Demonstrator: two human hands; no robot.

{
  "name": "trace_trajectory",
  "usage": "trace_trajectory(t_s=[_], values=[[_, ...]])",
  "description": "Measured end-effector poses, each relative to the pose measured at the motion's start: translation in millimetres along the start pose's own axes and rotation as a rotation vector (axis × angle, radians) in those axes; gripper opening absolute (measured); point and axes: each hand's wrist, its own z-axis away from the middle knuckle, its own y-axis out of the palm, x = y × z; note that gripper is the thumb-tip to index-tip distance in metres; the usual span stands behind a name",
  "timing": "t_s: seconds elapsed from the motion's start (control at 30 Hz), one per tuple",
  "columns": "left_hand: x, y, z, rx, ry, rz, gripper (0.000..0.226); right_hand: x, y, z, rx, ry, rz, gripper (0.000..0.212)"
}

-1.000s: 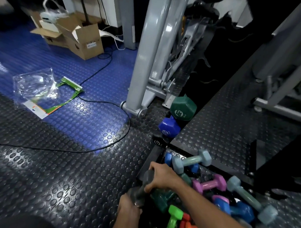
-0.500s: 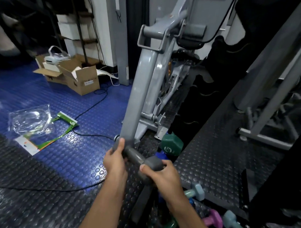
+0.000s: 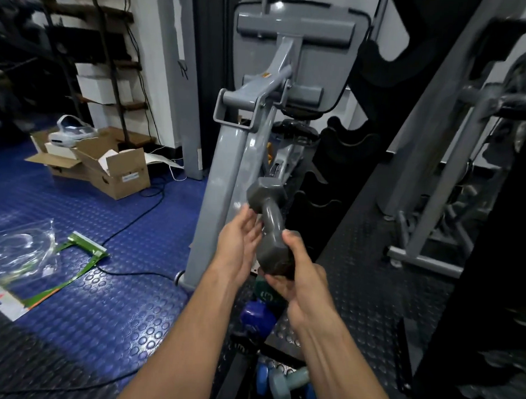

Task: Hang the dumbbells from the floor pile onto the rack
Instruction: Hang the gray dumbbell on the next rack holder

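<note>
I had the grey dumbbell (image 3: 269, 229) up off the floor, held out in front of the black rack (image 3: 340, 160) and tilted so that one hexagonal head pointed up toward the rack's scalloped cradles and the other sat low, nearest me. My right hand (image 3: 298, 275) was clenched around that lower head, thumb over the top and fingers curled beneath it. My left hand (image 3: 239, 246) was released, fingers straight and fanned, its fingertips (image 3: 246, 212) just touching the upper head and the handle from the side away from the rack. The big grey machine frame (image 3: 227, 174) stood just beside the rack, on the far side of the dumbbell from it. At the foot of the rack lay the pile: a green dumbbell (image 3: 263, 292), a blue dumbbell (image 3: 256, 318) below it, and pale blue-grey ones (image 3: 288, 385) nearest me. Well apart from the rack, on the blue floor, sat open cardboard boxes (image 3: 113, 170) and a clear plastic bag (image 3: 18, 250).
</note>
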Motion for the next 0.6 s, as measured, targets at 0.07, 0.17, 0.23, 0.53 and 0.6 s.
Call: trace_trajectory(t_s=[0.07,0.17,0.23,0.53,0.6], values=[[-8.5,14.4,-7.6,0.017,-0.073,-0.043,0.058,2.4,1.5,-3.6,-0.013,-0.004,-0.041,0.048],[-10.8,31.2,-13.9,-0.022,-0.102,-0.179,0.054,2.8,5.0,-9.9,-0.036,0.004,-0.096,0.051],[-10.1,37.5,-15.3,-0.050,-0.114,-0.249,0.046,-0.1,6.9,-13.1,-0.049,0.001,-0.109,0.052],[-24.8,49.3,-33.5,-0.108,-0.165,-0.428,0.074,-1.7,22.4,-28.7,-0.067,0.008,-0.182,0.047],[-25.8,53.4,-37.2,-0.094,-0.159,-0.489,0.085,-0.1,24.5,-30.2,-0.065,0.020,-0.211,0.042]])
